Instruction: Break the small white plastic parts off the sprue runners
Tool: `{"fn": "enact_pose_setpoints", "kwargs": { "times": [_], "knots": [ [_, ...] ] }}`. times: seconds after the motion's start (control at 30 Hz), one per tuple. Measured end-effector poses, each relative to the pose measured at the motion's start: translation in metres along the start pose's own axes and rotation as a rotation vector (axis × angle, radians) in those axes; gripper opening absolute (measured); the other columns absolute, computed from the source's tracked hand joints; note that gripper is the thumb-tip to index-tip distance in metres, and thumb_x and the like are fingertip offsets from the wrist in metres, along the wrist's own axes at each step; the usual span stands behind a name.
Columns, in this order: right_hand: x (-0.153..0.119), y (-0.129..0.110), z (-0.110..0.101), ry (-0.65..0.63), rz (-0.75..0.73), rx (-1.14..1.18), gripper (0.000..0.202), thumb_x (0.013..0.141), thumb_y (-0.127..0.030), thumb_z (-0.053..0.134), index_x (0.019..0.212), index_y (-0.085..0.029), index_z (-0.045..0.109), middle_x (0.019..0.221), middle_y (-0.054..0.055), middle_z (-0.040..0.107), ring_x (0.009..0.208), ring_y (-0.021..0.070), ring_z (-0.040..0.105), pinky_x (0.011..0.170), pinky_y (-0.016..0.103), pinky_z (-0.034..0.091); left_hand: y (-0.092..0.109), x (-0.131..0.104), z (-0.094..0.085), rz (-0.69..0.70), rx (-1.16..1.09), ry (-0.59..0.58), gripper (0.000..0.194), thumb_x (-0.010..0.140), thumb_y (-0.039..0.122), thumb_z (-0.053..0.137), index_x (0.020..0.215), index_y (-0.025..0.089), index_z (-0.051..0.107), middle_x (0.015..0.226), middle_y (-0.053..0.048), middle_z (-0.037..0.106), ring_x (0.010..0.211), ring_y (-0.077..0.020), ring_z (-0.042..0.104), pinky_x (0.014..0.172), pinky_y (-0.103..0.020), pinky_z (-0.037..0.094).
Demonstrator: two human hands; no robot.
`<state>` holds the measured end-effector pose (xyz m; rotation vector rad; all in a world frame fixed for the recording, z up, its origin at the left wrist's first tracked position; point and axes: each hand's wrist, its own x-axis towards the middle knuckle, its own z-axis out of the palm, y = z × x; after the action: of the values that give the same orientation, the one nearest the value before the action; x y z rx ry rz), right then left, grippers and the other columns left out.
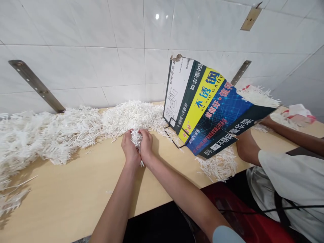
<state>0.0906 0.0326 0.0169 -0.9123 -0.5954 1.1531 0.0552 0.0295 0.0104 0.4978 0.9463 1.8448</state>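
Note:
My left hand and my right hand are cupped together over the table, palms facing each other. Between them sits a bunch of small white plastic pieces, thin and branched like twigs. A few of these stick out below, near my wrists. Just beyond my fingers lies a loose heap of the same white pieces, against the wall. My fingers curl around the bunch from both sides; what lies deep in the palms is hidden.
A printed cardboard sheet stands tilted to the right, with white pieces around its base. Behind it, a co-worker's arm reaches over the table. More white pieces spread along the left. Metal brackets are fixed to the tiled wall.

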Motion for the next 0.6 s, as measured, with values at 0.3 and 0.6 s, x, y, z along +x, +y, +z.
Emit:
{"fn": "enact_pose_setpoints", "kwargs": {
  "times": [0.3, 0.6],
  "knots": [
    [0.113, -0.071, 0.093, -0.148, -0.263, -0.141, 0.021, 0.093, -0.033, 0.051, 0.080, -0.019, 0.060, 0.080, 0.000, 0.061, 0.076, 0.0147, 0.059, 0.072, 0.026, 0.046, 0.064, 0.105, 0.106, 0.381, 0.151, -0.067, 0.020, 0.095, 0.036, 0.053, 0.088, 0.018, 0.058, 0.083, -0.001, 0.059, 0.079, -0.0149, 0.060, 0.077, -0.026, 0.050],
    [0.166, -0.085, 0.035, -0.081, -0.486, -0.933, 0.028, 0.098, -0.025, 0.043, 0.074, -0.020, 0.057, 0.089, 0.009, 0.066, 0.099, 0.0256, 0.059, 0.096, 0.039, 0.042, 0.116, 0.159, 0.012, 0.395, 1.128, -0.118, 0.035, 0.103, 0.030, 0.043, 0.128, 0.012, 0.058, 0.146, -0.018, 0.052, 0.140, -0.0334, 0.046, 0.119, -0.057, 0.030]
  ]
}}
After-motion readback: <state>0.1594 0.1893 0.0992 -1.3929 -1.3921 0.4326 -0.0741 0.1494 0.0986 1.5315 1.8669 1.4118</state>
